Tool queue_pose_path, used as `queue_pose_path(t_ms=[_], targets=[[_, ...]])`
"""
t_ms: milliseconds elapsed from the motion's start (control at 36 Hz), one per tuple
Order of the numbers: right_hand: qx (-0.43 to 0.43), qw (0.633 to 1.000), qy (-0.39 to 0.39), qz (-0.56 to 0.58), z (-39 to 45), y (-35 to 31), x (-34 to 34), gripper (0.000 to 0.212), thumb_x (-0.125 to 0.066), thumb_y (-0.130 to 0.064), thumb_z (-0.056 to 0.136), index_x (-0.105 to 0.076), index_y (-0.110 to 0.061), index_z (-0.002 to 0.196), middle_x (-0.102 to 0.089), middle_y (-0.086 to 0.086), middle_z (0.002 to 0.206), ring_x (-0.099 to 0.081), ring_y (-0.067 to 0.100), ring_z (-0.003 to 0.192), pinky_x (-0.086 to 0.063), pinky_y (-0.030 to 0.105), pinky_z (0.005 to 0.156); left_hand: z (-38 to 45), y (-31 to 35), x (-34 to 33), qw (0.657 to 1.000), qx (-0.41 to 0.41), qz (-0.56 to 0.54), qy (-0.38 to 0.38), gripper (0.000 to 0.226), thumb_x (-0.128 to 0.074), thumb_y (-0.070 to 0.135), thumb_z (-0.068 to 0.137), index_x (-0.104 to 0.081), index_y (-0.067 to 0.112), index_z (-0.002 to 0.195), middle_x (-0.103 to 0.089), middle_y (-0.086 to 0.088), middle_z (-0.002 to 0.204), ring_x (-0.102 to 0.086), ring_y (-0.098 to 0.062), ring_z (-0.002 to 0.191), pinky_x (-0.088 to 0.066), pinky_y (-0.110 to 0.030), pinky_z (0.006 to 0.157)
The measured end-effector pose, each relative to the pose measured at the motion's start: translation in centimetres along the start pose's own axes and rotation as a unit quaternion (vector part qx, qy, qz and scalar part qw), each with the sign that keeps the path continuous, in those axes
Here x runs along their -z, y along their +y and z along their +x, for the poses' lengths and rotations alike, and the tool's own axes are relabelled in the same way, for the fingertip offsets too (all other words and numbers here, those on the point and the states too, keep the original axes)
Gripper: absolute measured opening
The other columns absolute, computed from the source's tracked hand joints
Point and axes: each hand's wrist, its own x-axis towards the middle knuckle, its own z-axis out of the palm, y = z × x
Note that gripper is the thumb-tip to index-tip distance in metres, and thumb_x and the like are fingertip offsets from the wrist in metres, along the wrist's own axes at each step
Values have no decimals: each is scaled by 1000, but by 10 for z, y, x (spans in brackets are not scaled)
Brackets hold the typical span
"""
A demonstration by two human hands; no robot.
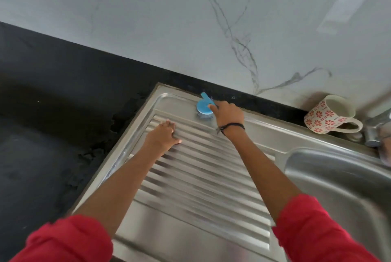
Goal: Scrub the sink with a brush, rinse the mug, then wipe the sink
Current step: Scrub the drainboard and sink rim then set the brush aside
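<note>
A white marble-patterned wall (169,18) with grey veins filled the top of your view, and below it ran a black stone countertop (42,97), rough and chipped where it met the steel. Set into that counter was the stainless steel sink (264,141): its ribbed drainboard (201,173) spread out in front of you, and the basin (338,181) curved away at the right edge. A chrome tap (374,130) stood behind the basin, blurred. Both your sleeves (317,230) were red and pushed up the forearms.

Your left hand (164,135) lay flat on the ribs near the drainboard's far left corner, fingers straight and close together, pressing on the steel. Your right hand (227,113), with a dark cord bracelet (231,126) at the wrist, gripped the blue scrub brush (203,108), fingers curled over its handle; the brush's round head sat bristles-down on the drainboard's far rim, just beside the countertop strip. The floral mug (330,113), white with red flowers, lay tipped on its side on the sink's back ledge next to the tap, well apart from both hands.
</note>
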Motion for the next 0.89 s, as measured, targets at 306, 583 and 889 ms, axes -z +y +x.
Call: queue_pose_path(t_ms=[306, 583, 889], targets=[[-201, 975, 88, -28, -78, 169, 41, 45, -34, -43, 98, -64, -11, 109, -61, 15, 88, -55, 30, 79, -39, 31, 67, -34, 70, -42, 984, -166, 46, 50, 79, -39, 56, 92, 2, 22, 151, 14, 1, 157, 5, -20, 146, -2, -43, 117], [-164, 986, 41, 6, -63, 107, 15, 42, -27, -36, 101, -45, -6, 124, -61, 20, 111, -58, 35, 102, -44, 37, 78, -42, 105, -76, 978, -185, 79, -63, 95, -38, 69, 85, 13, 18, 149, 22, -2, 155, 17, -18, 143, 9, -40, 117], [-21, 1000, 4, -14, -36, 58, 0, 44, -23, -39, 102, -42, -8, 127, -65, 14, 102, -63, 29, 92, -46, 36, 72, -38, 112, -73, 975, -159, 105, -117, 101, -35, 75, 81, 22, 23, 145, 31, -1, 151, 25, -19, 141, 14, -40, 114]])
